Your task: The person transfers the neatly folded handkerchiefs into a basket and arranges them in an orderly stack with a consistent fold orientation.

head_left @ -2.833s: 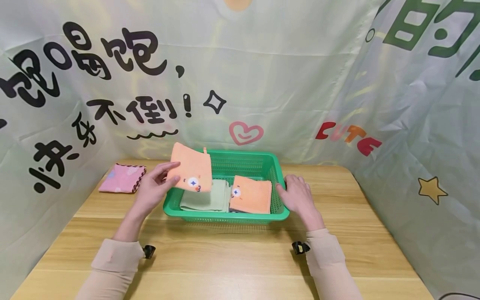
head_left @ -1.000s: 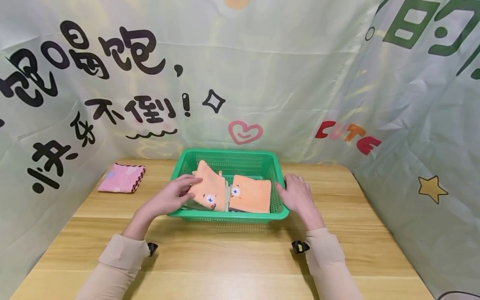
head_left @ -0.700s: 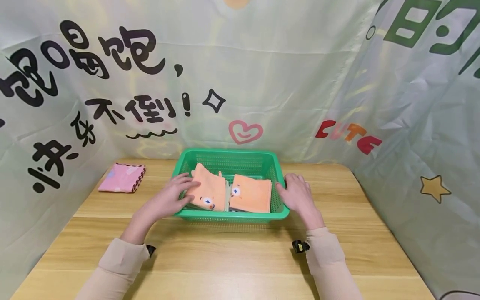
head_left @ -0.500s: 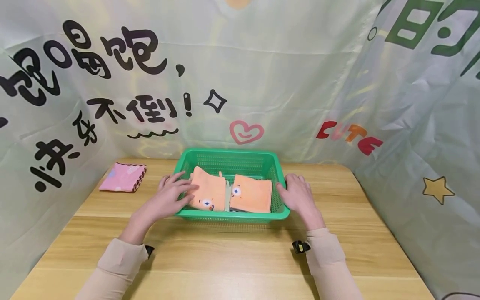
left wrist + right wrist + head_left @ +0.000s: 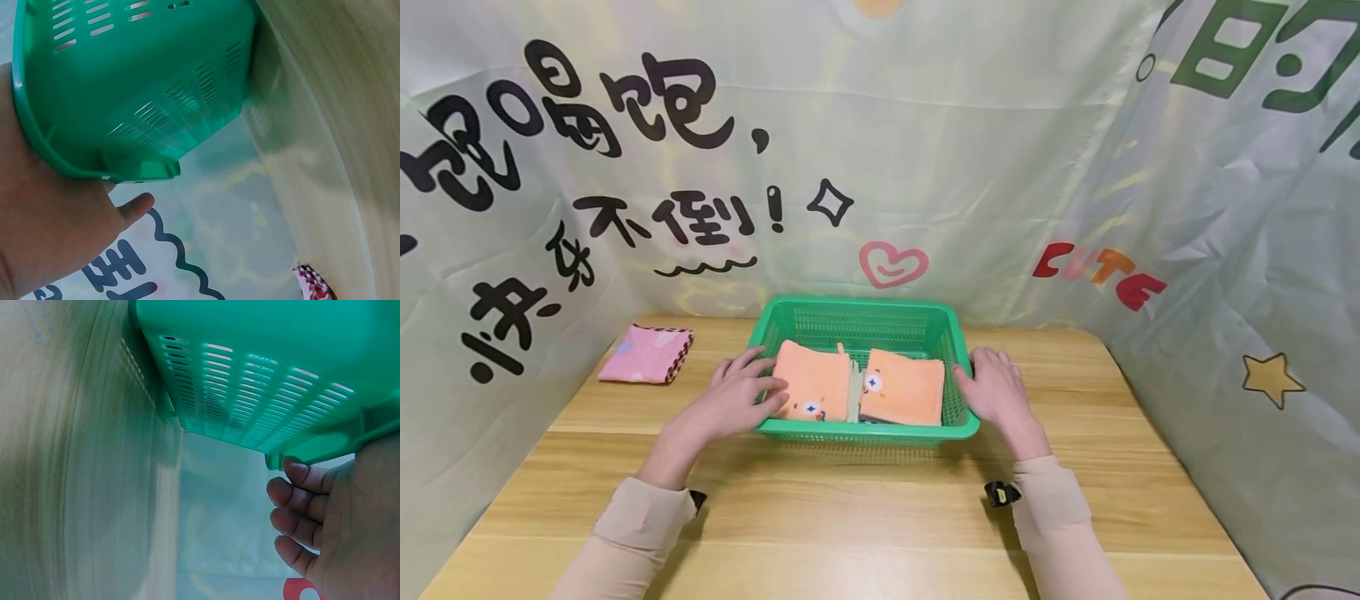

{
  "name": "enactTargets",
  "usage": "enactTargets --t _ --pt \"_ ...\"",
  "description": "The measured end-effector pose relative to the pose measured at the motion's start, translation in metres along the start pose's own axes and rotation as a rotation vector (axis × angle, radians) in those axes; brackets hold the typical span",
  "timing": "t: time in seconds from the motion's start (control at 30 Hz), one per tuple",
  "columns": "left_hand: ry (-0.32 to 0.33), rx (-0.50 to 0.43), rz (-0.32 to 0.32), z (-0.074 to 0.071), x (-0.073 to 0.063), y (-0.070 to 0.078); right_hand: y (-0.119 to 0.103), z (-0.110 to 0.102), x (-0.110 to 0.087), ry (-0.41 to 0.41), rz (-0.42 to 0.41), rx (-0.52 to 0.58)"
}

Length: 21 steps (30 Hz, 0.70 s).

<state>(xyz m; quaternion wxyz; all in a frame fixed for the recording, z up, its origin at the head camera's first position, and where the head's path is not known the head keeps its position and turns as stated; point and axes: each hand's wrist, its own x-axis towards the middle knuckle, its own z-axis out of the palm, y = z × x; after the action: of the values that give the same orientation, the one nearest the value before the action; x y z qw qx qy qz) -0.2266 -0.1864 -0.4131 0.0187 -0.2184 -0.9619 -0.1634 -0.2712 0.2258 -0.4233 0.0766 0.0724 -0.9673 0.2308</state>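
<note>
A green plastic basket [image 5: 868, 431] stands on the table. Two orange folded towels lie side by side in it: the left towel [image 5: 814, 375], and the right towel [image 5: 904, 392], each with a printed face. Pale green folded cloth [image 5: 853, 392] shows between them. My left hand [image 5: 730, 400] reaches over the basket's left rim, its extended fingers at the left towel's edge; the left wrist view shows the hand [image 5: 50, 219] across the rim. My right hand [image 5: 997, 396] holds the right rim, thumb inside, fingers outside; these fingers [image 5: 294, 522] curl beneath it in the right wrist view.
A pink folded cloth [image 5: 646, 355] with a dark patterned edge lies on the wooden table [image 5: 850, 508] to the left. Printed fabric [image 5: 985, 183] hangs behind the table and along both sides. A black wrist camera [image 5: 1002, 494] sits by the right cuff.
The left orange towel came down into the basket onto the pale green cloth and now lies flatter. My left hand let it go and drew slightly left. The right hand has stayed put.
</note>
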Motion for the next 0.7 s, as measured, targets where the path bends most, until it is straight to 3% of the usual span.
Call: enactTargets --t 0.33,0.7 --pt "0.014 -0.025 0.023 0.0 0.0 0.0 0.0 0.0 -0.001 0.004 -0.002 0.003" --pt "0.188 -0.121 0.049 0.0 0.0 -0.01 0.0 0.001 -0.001 0.008 -0.003 -0.002"
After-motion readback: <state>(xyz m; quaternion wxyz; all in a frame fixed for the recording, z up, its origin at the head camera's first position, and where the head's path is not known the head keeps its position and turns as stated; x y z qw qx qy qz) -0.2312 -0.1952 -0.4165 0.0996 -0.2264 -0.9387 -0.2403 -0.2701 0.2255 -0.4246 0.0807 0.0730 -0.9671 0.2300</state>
